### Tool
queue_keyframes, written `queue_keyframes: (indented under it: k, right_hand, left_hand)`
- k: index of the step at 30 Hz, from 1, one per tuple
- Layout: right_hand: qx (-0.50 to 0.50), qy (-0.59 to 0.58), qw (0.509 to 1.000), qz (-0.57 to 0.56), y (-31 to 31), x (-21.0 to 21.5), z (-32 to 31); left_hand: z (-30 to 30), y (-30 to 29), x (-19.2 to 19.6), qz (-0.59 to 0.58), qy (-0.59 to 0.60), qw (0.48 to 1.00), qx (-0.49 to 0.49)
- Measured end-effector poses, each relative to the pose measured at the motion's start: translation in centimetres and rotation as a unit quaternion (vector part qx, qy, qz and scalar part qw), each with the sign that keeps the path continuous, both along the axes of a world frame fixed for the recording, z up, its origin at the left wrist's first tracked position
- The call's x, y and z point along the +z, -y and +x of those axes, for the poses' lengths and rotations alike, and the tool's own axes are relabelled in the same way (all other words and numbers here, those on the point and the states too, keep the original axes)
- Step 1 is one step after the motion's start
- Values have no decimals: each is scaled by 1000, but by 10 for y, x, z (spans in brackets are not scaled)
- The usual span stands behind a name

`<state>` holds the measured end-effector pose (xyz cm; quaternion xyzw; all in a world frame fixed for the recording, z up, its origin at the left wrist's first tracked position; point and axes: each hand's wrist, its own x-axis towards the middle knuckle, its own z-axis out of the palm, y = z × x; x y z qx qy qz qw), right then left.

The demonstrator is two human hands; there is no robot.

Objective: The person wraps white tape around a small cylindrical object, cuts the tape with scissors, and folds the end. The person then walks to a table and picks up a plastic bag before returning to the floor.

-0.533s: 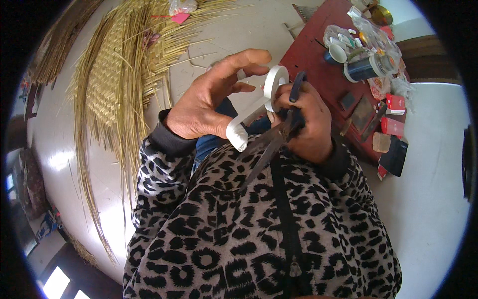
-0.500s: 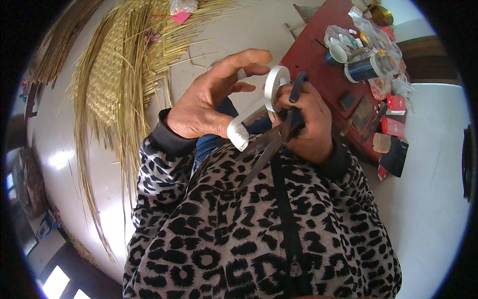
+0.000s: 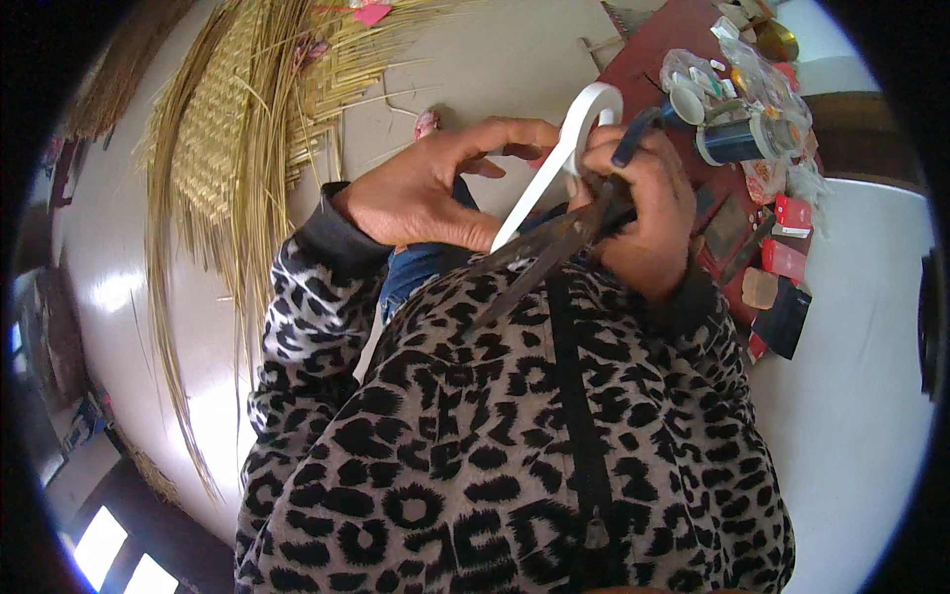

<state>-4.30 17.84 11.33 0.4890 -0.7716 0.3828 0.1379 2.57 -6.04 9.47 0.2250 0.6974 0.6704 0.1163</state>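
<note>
My right hand (image 3: 648, 223) is closed around dark-bladed scissors (image 3: 529, 272) and a roll of white tape (image 3: 596, 107). The scissors' blades point down and left, spread slightly apart, in front of my patterned jacket. From the roll a strip of white tape (image 3: 539, 198) stretches down to the thumb of my left hand (image 3: 421, 193). That hand has its fingers curved and apart from the thumb, with the fingertips close beside the roll. The thumb's tip is mostly hidden behind the strip and the blades.
A partly woven mat (image 3: 213, 163) with long loose strips lies on the floor to the left. On the right, a dark red table (image 3: 648, 64) holds a blue jar (image 3: 737, 142), a cup (image 3: 685, 106), plastic bags (image 3: 742, 69) and red boxes (image 3: 785, 259).
My right hand has moved up and right with the roll and scissors. The tape strip between roll and left thumb is longer and straighter. My left hand has shifted slightly upward.
</note>
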Motion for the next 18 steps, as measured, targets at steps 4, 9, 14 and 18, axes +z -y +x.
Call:
queue_keyframes:
  k: [4,9,14,18]
  right_hand:
    - [14,-57,998,-19,7,4,-10]
    - [46,-110,992,-33,15,11,-19]
    - [47,-134,990,4,23,19,-26]
    - [69,-141,987,22,28,22,-34]
  left_hand:
    - [-3,2,-10,46,20,998,-33]
    - [-3,5,-10,15,90,996,-7]
    - [-9,6,-14,11,96,995,-21]
    - [-11,6,-15,27,97,995,-27]
